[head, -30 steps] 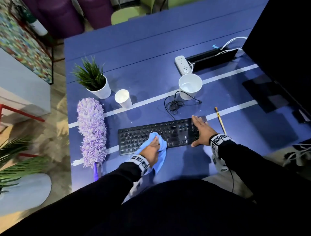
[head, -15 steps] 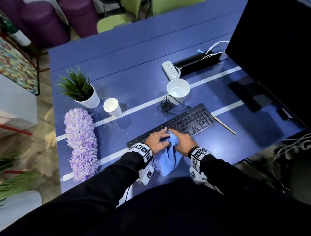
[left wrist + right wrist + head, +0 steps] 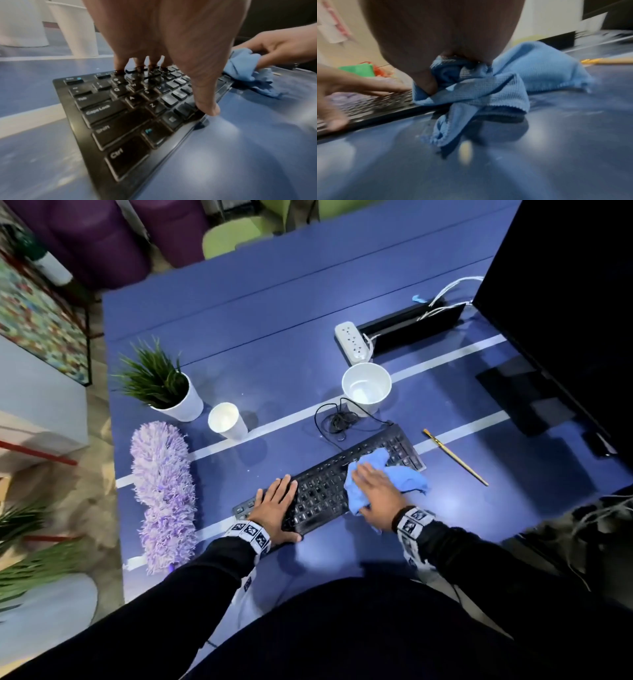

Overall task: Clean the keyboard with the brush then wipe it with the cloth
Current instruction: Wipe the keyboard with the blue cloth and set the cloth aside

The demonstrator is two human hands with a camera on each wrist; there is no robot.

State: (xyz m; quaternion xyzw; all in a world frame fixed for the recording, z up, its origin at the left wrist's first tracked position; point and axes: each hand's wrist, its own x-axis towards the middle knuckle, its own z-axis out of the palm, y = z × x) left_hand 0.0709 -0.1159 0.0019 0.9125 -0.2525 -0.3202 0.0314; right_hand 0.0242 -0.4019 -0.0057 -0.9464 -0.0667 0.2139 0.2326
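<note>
Blue cloth (image 3: 488,86) bunches in the right hand (image 3: 376,494); left hand (image 3: 274,508) flat on keyboard (image 3: 120,121).

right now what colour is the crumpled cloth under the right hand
Light blue, ribbed weave; the crumpled cloth shows best in the right wrist view.

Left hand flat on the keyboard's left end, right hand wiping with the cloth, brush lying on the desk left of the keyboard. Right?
Not quite. The brush lies on the desk to the right of the keyboard, not the left, as the head view shows. The rest holds: left hand flat on the keyboard's left end, right hand wiping with the cloth.
</note>
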